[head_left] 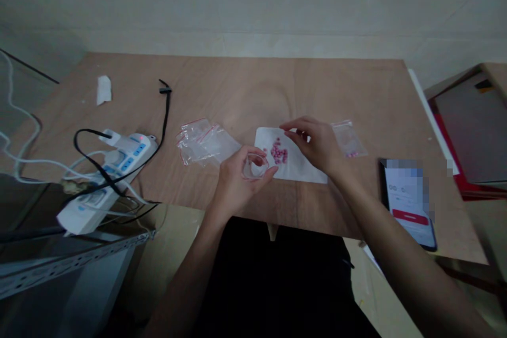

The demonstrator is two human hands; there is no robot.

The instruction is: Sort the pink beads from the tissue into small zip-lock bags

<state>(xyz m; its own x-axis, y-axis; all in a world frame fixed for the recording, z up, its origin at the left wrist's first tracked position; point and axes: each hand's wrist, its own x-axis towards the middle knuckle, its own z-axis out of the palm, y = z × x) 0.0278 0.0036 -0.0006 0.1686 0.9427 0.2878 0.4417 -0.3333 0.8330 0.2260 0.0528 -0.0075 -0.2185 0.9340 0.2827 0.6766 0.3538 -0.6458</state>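
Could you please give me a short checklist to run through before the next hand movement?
1. Left hand gripping the transparent cup: ok, fingers and thumb are around it.
2. Pink beads on the white sheet: ok, mostly in one cluster.
3. Right hand holding a bead: cannot tell, too small at the fingertips.
4. Small bag on the right sealed: cannot tell.
5. Phone off the sheet: ok, farther right.
6. Power strip apart from the sheet: ok, far left.
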